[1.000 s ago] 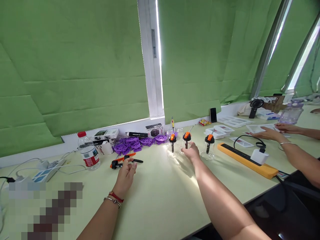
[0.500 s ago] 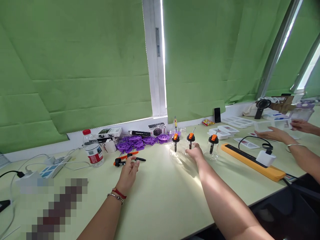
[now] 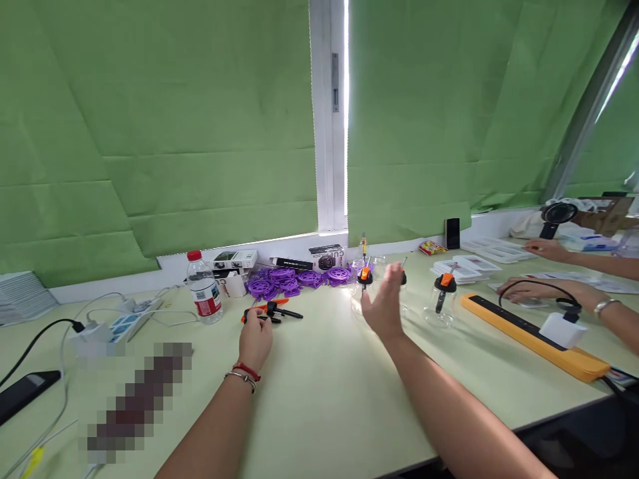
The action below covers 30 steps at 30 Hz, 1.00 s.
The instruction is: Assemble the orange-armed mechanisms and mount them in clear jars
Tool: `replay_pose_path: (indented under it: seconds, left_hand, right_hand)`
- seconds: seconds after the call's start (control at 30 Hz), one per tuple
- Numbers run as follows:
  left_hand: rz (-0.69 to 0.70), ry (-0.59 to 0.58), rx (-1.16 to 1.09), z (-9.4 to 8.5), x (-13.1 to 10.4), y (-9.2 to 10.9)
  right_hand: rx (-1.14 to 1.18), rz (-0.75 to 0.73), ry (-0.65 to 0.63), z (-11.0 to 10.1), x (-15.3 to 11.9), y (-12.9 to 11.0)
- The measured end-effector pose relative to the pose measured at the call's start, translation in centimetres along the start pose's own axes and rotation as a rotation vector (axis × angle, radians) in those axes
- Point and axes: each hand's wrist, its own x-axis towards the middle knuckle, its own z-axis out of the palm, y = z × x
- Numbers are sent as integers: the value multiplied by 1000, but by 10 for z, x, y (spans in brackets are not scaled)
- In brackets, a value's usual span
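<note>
My left hand (image 3: 256, 339) has its fingers closed around a black-and-orange pourer top (image 3: 248, 315) lying on the table. Beside it lies another such top (image 3: 283, 310) with a black stem. Raised by the row of jars, my right hand (image 3: 387, 306) has its fingers stretched and holds nothing. To its left stands a clear jar with a black-and-orange top (image 3: 365, 275). A second capped jar (image 3: 403, 283) is partly hidden behind the hand. Farther right is a third clear jar (image 3: 440, 309), upright, with a dark stem inside.
Purple openwork discs (image 3: 284, 283) lie before small boxes (image 3: 327, 258) along the wall. A red-capped water bottle (image 3: 204, 289) stands left. An orange power strip (image 3: 534, 336) with a white plug lies right. Another person's hands (image 3: 542, 293) are beyond it. Cables (image 3: 64, 346) run across the left side.
My right hand has come off the middle jar and lifted with fingers extended. My left hand has closed on a pourer top. The view has turned left, and the other person's hands have moved.
</note>
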Motion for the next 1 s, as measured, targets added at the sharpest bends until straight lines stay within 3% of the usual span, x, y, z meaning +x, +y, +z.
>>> replay_pose_path:
  seconds: [0.07, 0.13, 0.2, 0.27, 0.37, 0.57, 1.0]
  left_hand:
    - [-25, 44, 41, -2, 3, -3]
    - [-31, 71, 66, -3, 5, -6]
    - [-23, 79, 62, -3, 7, -10]
    - [-8, 74, 43, -1, 9, -14]
    - [13, 65, 31, 3, 12, -20]
    - [41, 0, -65, 14, 17, -26]
    - [-81, -53, 27, 31, 40, -17]
  right_hand:
    - [68, -219, -219, 12, -14, -18]
    - [131, -271, -456, 28, -24, -28]
    - [145, -114, -620, 44, -27, -28]
    - [113, 91, -698, 58, -22, -22]
    - [71, 269, -688, 69, -9, -8]
    - [94, 404, -566, 69, 3, 13]
    - [132, 669, -367, 88, 47, 16]
